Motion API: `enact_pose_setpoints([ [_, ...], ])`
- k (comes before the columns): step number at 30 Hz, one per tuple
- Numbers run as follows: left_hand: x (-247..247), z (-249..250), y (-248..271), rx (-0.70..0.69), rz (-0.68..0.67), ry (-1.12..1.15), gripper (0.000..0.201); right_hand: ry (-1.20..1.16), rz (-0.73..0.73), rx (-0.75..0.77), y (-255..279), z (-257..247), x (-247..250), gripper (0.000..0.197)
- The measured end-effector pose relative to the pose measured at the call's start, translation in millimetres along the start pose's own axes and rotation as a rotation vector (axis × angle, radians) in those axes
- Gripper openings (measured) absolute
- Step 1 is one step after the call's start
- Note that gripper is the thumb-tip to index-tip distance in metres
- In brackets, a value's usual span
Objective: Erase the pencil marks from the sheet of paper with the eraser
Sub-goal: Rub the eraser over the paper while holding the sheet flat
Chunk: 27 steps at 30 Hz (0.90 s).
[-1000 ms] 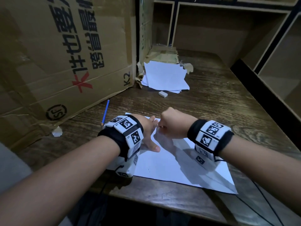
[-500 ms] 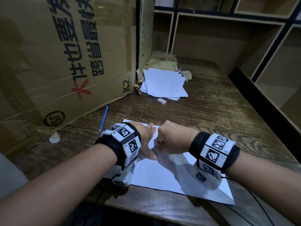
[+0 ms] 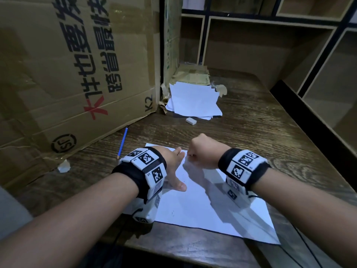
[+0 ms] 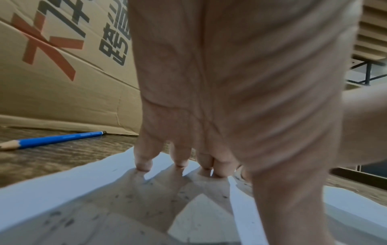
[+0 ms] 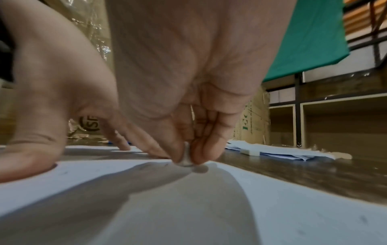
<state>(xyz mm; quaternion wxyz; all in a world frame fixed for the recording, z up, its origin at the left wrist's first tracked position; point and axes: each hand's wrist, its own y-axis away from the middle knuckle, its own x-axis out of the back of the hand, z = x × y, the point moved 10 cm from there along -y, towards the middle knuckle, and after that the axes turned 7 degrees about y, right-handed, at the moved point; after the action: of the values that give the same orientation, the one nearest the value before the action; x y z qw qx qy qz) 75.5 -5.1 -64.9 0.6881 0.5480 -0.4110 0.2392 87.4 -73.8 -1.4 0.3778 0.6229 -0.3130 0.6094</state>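
A white sheet of paper (image 3: 202, 206) lies on the dark wooden desk (image 3: 251, 128) before me. My left hand (image 3: 173, 167) presses flat on its upper left part, fingers straight (image 4: 144, 159) and thumb spread. My right hand (image 3: 201, 151) is curled at the sheet's far edge and pinches a small white eraser (image 5: 185, 157) whose tip touches the paper (image 5: 209, 207). Small dark eraser crumbs and faint marks speckle the sheet (image 4: 83, 199) near my left fingers. The eraser is hidden in the head view.
A blue pencil (image 3: 122, 144) lies left of the sheet by a big cardboard box (image 3: 67, 74). A second eraser (image 3: 191, 120) and a stack of white papers (image 3: 193, 101) sit farther back. Wooden shelves (image 3: 289, 45) rise behind and to the right.
My right hand with the eraser has shifted slightly toward the sheet's far edge; the left hand stays pressed on the paper. The head view has tilted a little.
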Motion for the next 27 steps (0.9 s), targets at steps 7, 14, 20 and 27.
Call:
enact_pose_setpoints([
  [7,-3,-7,-3,0.056,0.013,0.030,0.117,0.024,-0.098,0.101,25,-35,-2,0.047],
  [14,0,2,8,0.013,0.010,-0.035,0.118,0.072,0.015,0.005,-1,1,1,0.041],
  [20,0,4,8,0.020,-0.022,-0.045,0.120,0.138,-0.055,0.100,16,-14,-7,0.046],
  [27,1,4,9,0.008,-0.012,-0.036,0.119,0.158,-0.024,0.045,11,-12,-5,0.042],
])
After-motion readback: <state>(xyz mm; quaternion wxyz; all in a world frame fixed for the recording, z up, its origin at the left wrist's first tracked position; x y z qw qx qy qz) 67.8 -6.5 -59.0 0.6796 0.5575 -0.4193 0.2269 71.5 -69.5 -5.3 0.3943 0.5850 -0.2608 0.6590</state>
